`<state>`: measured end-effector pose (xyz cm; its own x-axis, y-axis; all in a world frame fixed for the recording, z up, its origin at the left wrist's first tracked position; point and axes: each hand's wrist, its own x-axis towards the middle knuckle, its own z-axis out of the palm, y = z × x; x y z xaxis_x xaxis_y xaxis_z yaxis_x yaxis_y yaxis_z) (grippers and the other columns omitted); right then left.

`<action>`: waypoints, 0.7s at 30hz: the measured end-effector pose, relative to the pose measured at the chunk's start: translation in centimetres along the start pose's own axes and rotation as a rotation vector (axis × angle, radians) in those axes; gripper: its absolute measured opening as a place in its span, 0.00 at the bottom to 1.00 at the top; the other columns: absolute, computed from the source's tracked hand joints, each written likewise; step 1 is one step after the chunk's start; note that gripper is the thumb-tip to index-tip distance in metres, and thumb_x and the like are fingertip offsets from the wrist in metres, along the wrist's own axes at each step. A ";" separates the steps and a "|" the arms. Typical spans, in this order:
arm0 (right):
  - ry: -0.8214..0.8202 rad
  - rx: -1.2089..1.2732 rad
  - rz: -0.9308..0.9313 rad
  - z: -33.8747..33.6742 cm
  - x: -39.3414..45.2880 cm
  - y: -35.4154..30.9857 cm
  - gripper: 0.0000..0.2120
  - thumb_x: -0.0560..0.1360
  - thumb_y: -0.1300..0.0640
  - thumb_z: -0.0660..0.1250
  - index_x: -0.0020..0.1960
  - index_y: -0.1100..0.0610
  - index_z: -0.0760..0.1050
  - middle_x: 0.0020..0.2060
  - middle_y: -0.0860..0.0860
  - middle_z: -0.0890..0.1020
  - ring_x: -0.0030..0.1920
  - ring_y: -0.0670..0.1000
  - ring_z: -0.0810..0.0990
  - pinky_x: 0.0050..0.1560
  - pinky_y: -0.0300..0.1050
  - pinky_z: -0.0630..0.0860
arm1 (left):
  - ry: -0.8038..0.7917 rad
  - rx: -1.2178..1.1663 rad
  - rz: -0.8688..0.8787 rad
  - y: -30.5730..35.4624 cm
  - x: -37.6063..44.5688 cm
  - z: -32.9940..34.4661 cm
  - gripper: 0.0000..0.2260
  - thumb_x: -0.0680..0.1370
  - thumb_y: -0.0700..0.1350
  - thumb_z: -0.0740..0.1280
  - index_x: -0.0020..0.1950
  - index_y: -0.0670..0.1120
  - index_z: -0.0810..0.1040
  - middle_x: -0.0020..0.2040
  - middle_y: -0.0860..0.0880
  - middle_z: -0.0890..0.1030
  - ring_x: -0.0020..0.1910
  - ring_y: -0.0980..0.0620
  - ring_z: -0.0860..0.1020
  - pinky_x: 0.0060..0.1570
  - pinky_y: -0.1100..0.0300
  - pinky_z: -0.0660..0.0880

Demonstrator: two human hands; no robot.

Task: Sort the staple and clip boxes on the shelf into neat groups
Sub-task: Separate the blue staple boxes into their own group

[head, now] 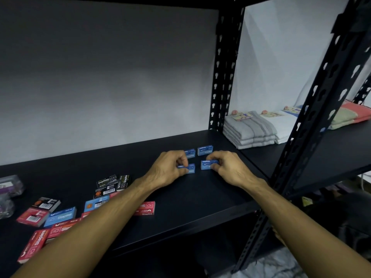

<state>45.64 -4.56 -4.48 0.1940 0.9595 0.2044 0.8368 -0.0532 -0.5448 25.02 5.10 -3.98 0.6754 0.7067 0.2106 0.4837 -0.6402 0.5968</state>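
hands (197, 167) pinching blue staple boxes (207, 165), contents apparently unseen

- Folded grey towels (250, 131) at 3 o'clock, stacked beside the black upright (224, 73).
- White towels (284, 125) just right of them.
- Red-and-green towel (350, 115) farther right, behind the nearer post (313, 125).
- Grey wall (104, 73) at 12 o'clock.

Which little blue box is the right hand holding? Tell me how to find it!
Look at the black shelf, right of the messy pile of boxes. Four small blue boxes sit in a square near the grey towels. The right hand pinches the front right blue box; the back right blue box lies untouched.
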 end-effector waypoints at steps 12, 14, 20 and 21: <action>0.030 -0.026 0.017 0.3 1.2 1.1 0.11 0.77 0.62 0.67 0.57 0.53 0.80 0.52 0.48 0.79 0.45 0.44 0.75 0.42 0.26 0.63 | 0.047 0.000 -0.049 0.6 0.1 1.0 0.07 0.74 0.41 0.74 0.51 0.50 0.81 0.42 0.55 0.80 0.38 0.60 0.78 0.40 0.66 0.75; 0.036 -0.034 0.015 0.3 1.4 1.2 0.11 0.78 0.62 0.66 0.58 0.54 0.80 0.53 0.48 0.79 0.46 0.44 0.74 0.42 0.25 0.63 | 0.063 0.006 -0.058 0.6 0.4 1.4 0.07 0.74 0.41 0.74 0.51 0.49 0.81 0.42 0.54 0.81 0.39 0.59 0.79 0.40 0.66 0.75; 0.055 -0.035 0.021 0.6 1.9 1.5 0.13 0.78 0.63 0.66 0.61 0.55 0.79 0.54 0.49 0.79 0.47 0.44 0.74 0.44 0.28 0.65 | 0.075 0.021 -0.053 0.7 1.3 2.0 0.08 0.75 0.41 0.73 0.53 0.49 0.81 0.44 0.53 0.81 0.41 0.57 0.79 0.42 0.63 0.77; 0.057 -0.032 0.023 0.7 2.0 1.6 0.13 0.78 0.63 0.66 0.61 0.55 0.79 0.54 0.49 0.78 0.47 0.44 0.74 0.44 0.28 0.65 | 0.076 0.025 -0.049 0.7 1.4 2.1 0.08 0.75 0.42 0.73 0.53 0.49 0.80 0.44 0.53 0.81 0.41 0.57 0.79 0.42 0.64 0.77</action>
<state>47.00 -2.56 -5.47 0.2412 0.9407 0.2386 0.8475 -0.0844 -0.5241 27.47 4.99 -4.88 0.6068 0.7577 0.2402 0.5296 -0.6107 0.5888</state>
